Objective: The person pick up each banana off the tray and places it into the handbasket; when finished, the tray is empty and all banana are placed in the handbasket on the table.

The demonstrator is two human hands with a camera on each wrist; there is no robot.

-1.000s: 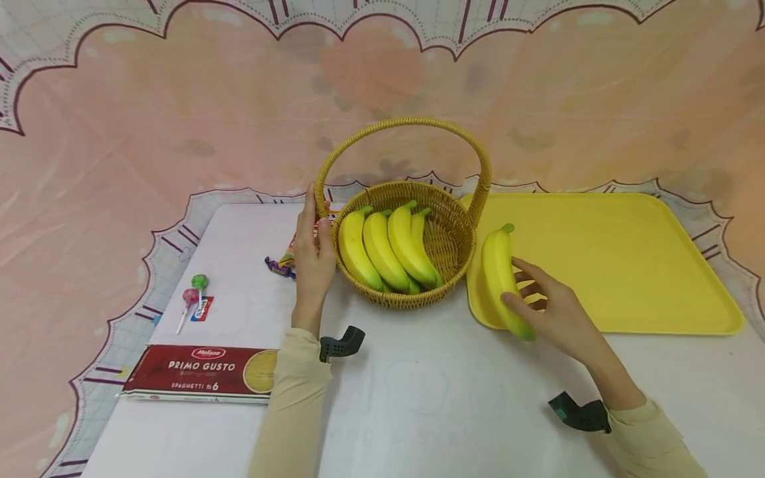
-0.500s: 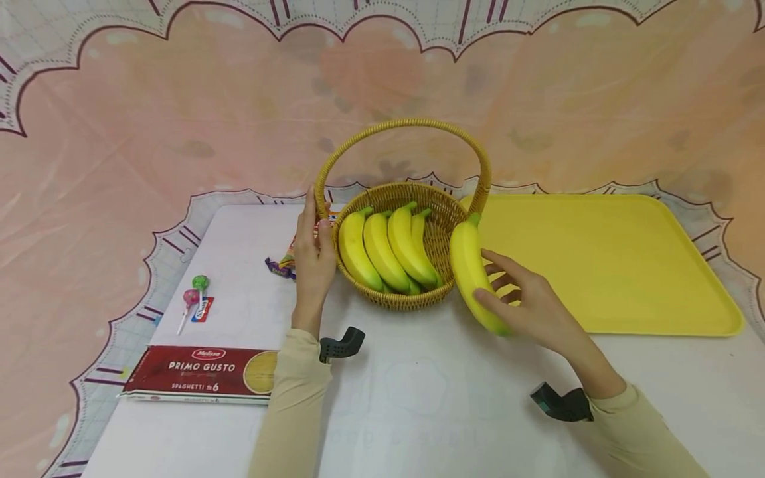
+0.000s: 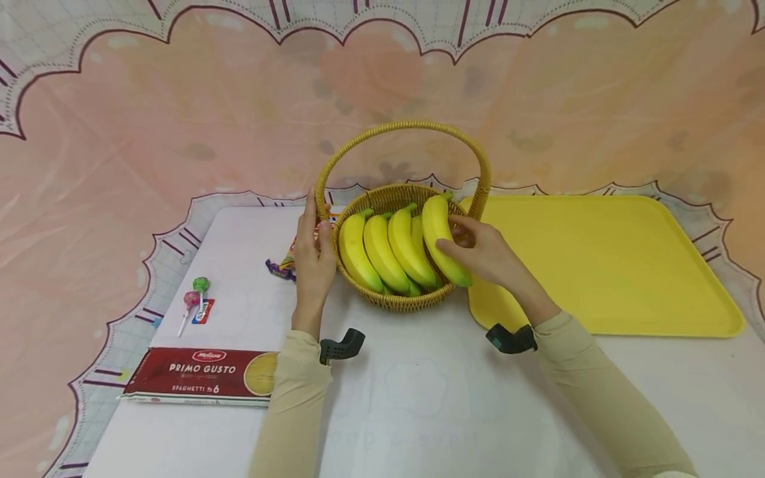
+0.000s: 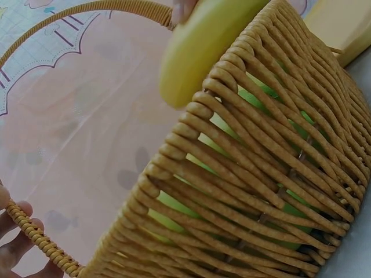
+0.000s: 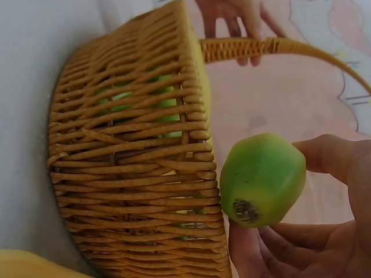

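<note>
Banana (image 3: 441,239) comes over the wicker basket (image 3: 403,302), carried off the yellow tray (image 3: 627,265)!

Head view: the right hand (image 3: 487,255) grips it at frame centre, beside four bananas (image 3: 385,249) already inside; a second ago it hung over the tray's left edge. The left hand (image 3: 313,259) curls round the handle base, steadying. Spaghetti pack (image 3: 203,375) and lollipops (image 3: 194,299) sit lower left. Left wrist view: banana tip (image 4: 200,49) crests the rim, upper middle. Right wrist view: fingers (image 5: 336,159) clasp the green end (image 5: 262,179), lower right.
</note>
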